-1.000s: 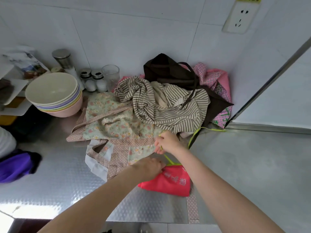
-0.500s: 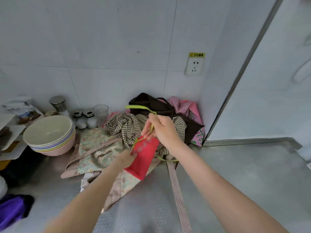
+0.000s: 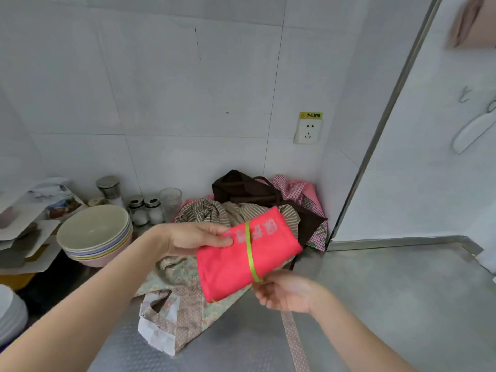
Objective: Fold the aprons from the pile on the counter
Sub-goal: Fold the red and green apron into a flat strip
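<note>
A folded red apron (image 3: pixel 236 260) with pale lettering is held up above the counter, a green strap (image 3: pixel 249 253) wound once around it. My left hand (image 3: pixel 196 237) grips its upper left edge, thumb on top. My right hand (image 3: pixel 284 294) is below its lower right corner and pinches the end of the green strap. Behind it lies the pile: a striped apron (image 3: pixel 206 214), a dark brown one (image 3: pixel 255 189) and a pink checked one (image 3: pixel 300 191) in the corner. A floral apron (image 3: pixel 177 291) is spread on the steel counter (image 3: pixel 389 304) under my hands.
A stack of bowls (image 3: pixel 94 234) stands at the left, with shakers (image 3: pixel 146 210), a steel canister and a glass (image 3: pixel 170 201) behind it. White plates sit at the far left edge. A wall socket (image 3: pixel 308 131) is above the pile. A metal-edged panel rises at the right.
The red apron went from lying on the counter to being held up in the air. The green strap, earlier pulled loose above it, now wraps around the bundle, and my right hand has dropped below it.
</note>
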A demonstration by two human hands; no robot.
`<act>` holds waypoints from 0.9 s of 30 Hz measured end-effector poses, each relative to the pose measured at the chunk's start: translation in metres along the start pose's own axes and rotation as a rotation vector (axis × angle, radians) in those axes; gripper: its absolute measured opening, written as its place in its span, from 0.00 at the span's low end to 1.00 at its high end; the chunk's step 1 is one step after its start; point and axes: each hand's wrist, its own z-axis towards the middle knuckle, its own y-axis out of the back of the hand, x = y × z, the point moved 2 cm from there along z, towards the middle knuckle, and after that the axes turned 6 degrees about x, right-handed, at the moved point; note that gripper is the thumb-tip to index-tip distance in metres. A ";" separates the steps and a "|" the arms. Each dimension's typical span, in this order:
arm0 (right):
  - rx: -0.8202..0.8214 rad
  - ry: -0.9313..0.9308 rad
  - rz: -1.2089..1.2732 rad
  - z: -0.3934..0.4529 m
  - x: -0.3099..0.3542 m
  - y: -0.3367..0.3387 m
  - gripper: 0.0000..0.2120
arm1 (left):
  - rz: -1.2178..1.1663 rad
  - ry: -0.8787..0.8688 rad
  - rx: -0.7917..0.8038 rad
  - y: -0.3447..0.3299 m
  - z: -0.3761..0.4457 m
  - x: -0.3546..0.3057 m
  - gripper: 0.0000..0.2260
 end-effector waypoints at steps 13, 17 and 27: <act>-0.217 0.181 -0.833 -0.005 0.064 -0.040 0.17 | 1.044 0.574 0.142 -0.023 0.035 -0.008 0.17; -0.371 0.238 -1.156 -0.003 0.075 -0.050 0.20 | 1.061 0.538 0.017 -0.016 0.044 -0.004 0.26; -0.111 -0.019 -0.684 -0.026 0.093 -0.040 0.16 | 1.125 0.591 0.191 -0.017 0.024 0.017 0.16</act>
